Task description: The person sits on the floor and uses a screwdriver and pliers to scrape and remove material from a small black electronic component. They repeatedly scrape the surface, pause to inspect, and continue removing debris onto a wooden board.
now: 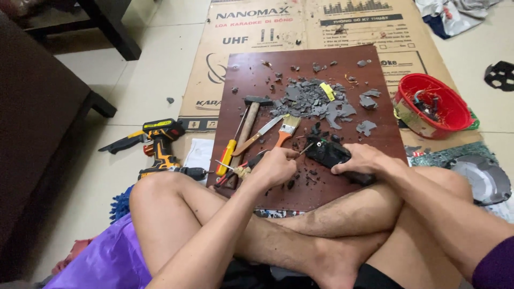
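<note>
I sit cross-legged on the floor over a dark brown board (257,75). My right hand (360,159) grips a black block-shaped part (327,152) and presses it on the board. My left hand (274,167) holds a thin metal tool (305,149) whose tip touches the black part's left end. A heap of grey broken pieces (313,101) with a small yellow strip (327,91) lies just beyond the hands.
On the board's left lie a hammer (250,120), a knife (259,135), a paintbrush (286,129), a yellow-handled screwdriver (226,157) and pliers (231,174). A cordless drill (160,147) rests on the tiles at left. A red basket (431,104) stands right, on flattened cardboard (225,48).
</note>
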